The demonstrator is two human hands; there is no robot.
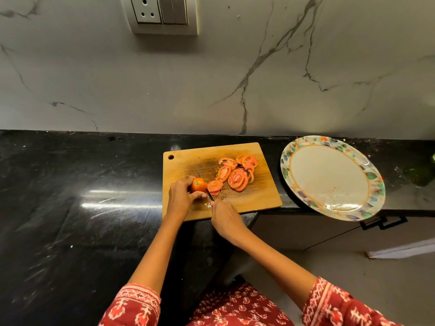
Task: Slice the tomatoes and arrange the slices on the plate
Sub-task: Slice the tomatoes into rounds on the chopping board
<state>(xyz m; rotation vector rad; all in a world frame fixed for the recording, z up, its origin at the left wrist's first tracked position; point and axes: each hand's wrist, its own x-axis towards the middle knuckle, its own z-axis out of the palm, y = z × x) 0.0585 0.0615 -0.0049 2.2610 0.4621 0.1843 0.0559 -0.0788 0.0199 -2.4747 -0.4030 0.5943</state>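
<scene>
A veined grey marble wall point(259, 67) rose behind the glossy black stone bench point(70, 208). On it lay a rectangular wooden cutting board point(188, 156), scored dark at its middle, and to its right a round floral-rimmed plate point(329, 180) overhanging the edge. Wet red tomato slices point(235, 175) were heaped on the board. The left hand point(180, 196) curled its fingers round the half-cut tomato point(198, 185); the right hand point(224, 216) gripped a thin knife point(207, 188) against the cut face.

Black counter point(70, 208) under cutting board point(254, 196), plate point(374, 177)
</scene>
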